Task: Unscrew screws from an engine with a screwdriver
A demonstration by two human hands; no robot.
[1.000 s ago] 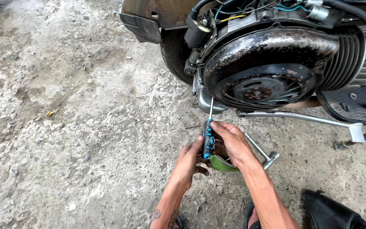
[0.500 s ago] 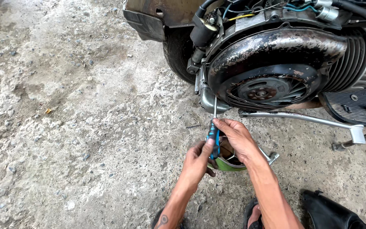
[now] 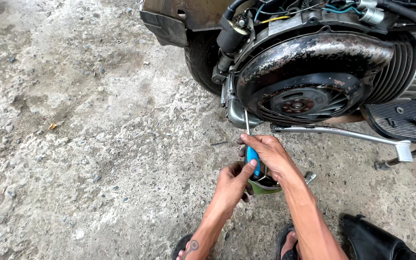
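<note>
The screwdriver (image 3: 251, 159) is showing a glossy blue plastic handle and a thin bare metal shaft; the engine cover (image 3: 309, 62) is looking like worn, blotchy black metal. The ground (image 3: 97, 144) is lying rough, gritty concrete; the kick lever (image 3: 343, 134) is gleaming as smooth metal.

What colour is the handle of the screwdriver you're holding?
Bright blue, seen in the head view: the screwdriver is gripped by both the right hand and left hand.

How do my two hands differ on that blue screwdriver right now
The right hand wraps the top of the blue screwdriver handle, near the shaft; the left hand sits lower, thumb pressed on the handle. The right hand is nearer the engine. Both touch the screwdriver.
</note>
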